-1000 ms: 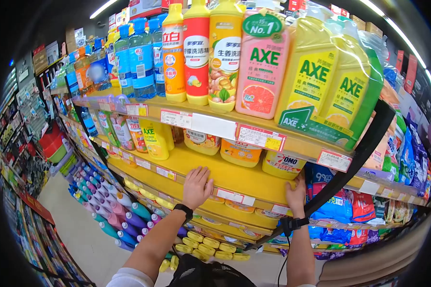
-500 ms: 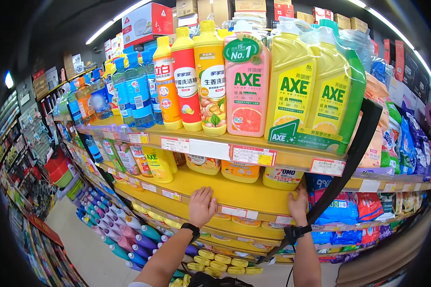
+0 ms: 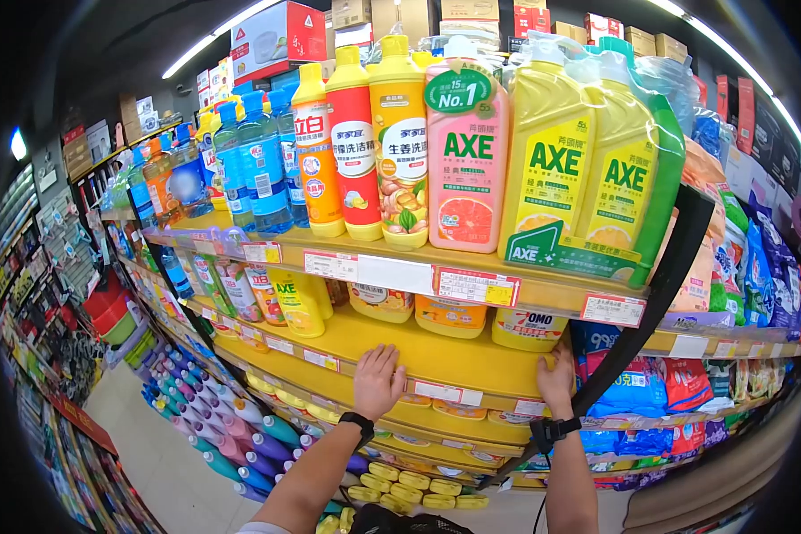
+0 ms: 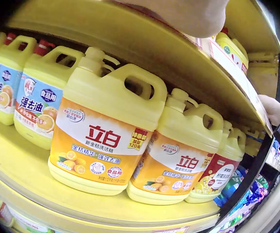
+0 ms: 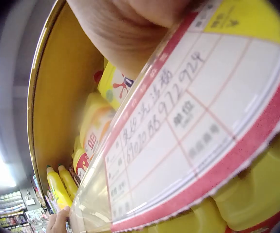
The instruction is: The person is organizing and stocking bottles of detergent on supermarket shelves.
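My left hand [image 3: 379, 381] rests on the yellow shelf board [image 3: 436, 343], fingers pointing inward, in front of the big dish soap jugs. At the board's right end my right hand [image 3: 556, 381] touches the edge, its fingertips near the OMO jug [image 3: 527, 329]. Neither hand holds anything. Left of the left hand stands a yellow AXE bottle [image 3: 300, 304]. The left wrist view looks under this board at large yellow jugs [image 4: 106, 131] with orange labels. In the right wrist view a handwritten price tag [image 5: 179, 126] lies close below the right hand [image 5: 125, 34].
Above the hands an upper shelf carries a pink AXE bottle [image 3: 467, 169], a wrapped yellow AXE pair [image 3: 578, 169] and other bottles. A black shelf post [image 3: 659, 276] rises right of the right hand. Bagged detergent [image 3: 632, 383] fills the neighbouring rack. Several coloured bottles [image 3: 240, 436] stand at lower left.
The head view has tipped upward, so the upper shelf and its bottles sit lower in the picture and the boxes above show more. Both hands stay at the same places on the shelf.
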The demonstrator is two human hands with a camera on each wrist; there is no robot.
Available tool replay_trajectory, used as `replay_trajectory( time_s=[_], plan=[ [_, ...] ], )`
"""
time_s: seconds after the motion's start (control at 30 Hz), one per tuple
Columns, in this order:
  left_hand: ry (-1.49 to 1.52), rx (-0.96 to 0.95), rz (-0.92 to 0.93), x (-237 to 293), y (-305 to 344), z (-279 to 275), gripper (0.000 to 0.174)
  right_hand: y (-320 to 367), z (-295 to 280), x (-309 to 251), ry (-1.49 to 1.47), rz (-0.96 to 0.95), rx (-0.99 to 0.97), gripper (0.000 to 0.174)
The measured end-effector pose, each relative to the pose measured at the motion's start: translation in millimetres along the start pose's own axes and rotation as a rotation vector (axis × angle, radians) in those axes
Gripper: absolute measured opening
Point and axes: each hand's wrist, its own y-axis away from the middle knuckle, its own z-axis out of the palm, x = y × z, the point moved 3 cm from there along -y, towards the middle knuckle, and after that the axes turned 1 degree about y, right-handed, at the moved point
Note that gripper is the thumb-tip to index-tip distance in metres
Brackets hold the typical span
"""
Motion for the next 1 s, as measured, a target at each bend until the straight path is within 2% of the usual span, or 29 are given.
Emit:
replay_trajectory(
  time_s=[0.67, 0.77, 1.0],
  plan=[
    [0.006, 0.001, -0.018, -1, 0, 1, 0.032, -2, 3, 6, -0.008, -0.041, 0.012, 0.051],
    [0.004, 0.001, -0.017, -1, 0, 1, 0.032, -2, 1, 6, -0.006, -0.033, -0.036, 0.060],
    [0.008, 0.011, -0.014, 0, 0, 0, 0.032, -2, 1, 6, -0.019, -0.042, -0.032, 0.059]
  ],
)
